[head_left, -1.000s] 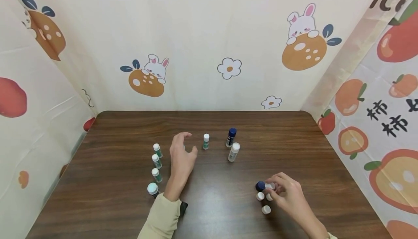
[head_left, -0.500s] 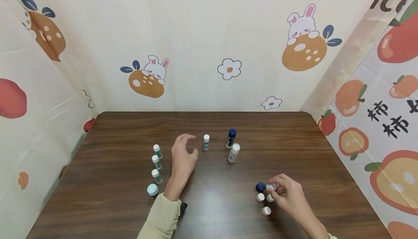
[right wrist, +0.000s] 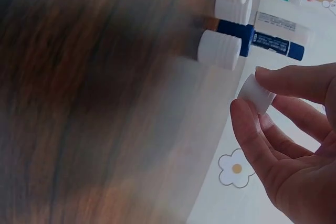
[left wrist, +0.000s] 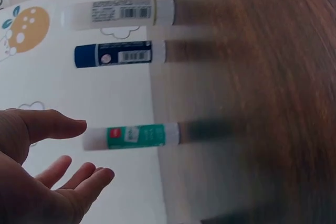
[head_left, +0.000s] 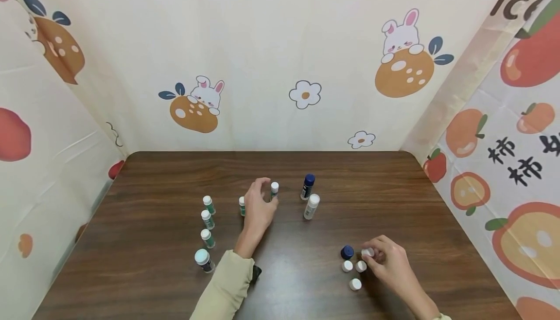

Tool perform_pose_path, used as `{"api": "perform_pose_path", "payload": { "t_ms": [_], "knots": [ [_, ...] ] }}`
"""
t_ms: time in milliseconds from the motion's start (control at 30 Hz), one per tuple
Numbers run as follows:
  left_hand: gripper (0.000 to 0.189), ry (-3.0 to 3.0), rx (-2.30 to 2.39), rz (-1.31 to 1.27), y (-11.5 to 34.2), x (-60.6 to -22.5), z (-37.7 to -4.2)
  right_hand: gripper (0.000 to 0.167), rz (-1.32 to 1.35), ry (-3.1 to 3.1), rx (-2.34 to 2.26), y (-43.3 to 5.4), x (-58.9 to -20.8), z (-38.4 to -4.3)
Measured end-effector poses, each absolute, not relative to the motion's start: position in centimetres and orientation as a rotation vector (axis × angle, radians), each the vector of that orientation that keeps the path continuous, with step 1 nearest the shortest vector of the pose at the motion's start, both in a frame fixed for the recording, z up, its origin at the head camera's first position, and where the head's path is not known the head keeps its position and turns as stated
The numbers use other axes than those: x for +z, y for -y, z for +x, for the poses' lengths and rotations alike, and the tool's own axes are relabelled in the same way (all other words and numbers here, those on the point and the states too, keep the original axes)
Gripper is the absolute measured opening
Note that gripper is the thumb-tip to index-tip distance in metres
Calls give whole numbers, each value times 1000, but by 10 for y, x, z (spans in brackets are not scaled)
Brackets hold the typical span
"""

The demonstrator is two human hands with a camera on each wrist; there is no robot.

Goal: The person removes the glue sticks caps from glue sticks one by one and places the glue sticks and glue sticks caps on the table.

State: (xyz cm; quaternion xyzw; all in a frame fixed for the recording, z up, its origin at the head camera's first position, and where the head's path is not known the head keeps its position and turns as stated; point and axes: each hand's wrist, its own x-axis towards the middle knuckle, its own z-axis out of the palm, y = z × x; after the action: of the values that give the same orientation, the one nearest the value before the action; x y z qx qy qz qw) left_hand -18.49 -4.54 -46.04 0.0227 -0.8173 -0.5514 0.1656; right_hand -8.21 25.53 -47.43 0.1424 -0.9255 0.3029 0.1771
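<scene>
My left hand [head_left: 259, 213] reaches around an upright green-labelled glue stick [head_left: 274, 187] without closing on it. In the left wrist view, thumb and fingers are spread near the white top end of that glue stick [left wrist: 136, 136]. Just left of the hand stands another green glue stick [head_left: 242, 206], partly covered by it. My right hand [head_left: 391, 261] pinches a small white cap [right wrist: 256, 95] between thumb and fingertips, held above the table. Beside it sit a dark blue cap [head_left: 347, 252] and three white caps, the nearest to me being a white cap [head_left: 355, 284].
A dark blue glue stick [head_left: 307, 187] and a white glue stick [head_left: 311, 206] stand right of my left hand. Three green-labelled glue sticks [head_left: 207, 219] form a row at left, with a wider white-capped stick [head_left: 204, 259] in front. The wooden table [head_left: 153, 188] meets a printed curtain [head_left: 262, 130] behind.
My left hand has moved right, from one green glue stick to the other, uncovering the first. My right hand keeps its pinch on the white cap, drawn slightly away from the blue cap.
</scene>
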Motion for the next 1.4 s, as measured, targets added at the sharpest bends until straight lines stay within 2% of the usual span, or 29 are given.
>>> {"api": "perform_pose_path", "payload": {
  "t_ms": [400,700,833,1133,1400],
  "knots": [
    [43,2384,-1585,207,36,-480,-196,27,311,2694,859,-262,-483,-82],
    [25,2397,-1555,244,31,-490,-198,26,280,2737,879,-266,-493,-81],
    [19,2400,-1530,232,32,-489,-196,26,279,2742,886,-266,-495,-81],
    [19,2349,-1552,151,35,-477,-186,27,306,2724,874,-265,-495,-81],
    [21,2308,-1540,61,36,-464,-174,23,223,2815,835,-261,-479,-83]
  ]
}}
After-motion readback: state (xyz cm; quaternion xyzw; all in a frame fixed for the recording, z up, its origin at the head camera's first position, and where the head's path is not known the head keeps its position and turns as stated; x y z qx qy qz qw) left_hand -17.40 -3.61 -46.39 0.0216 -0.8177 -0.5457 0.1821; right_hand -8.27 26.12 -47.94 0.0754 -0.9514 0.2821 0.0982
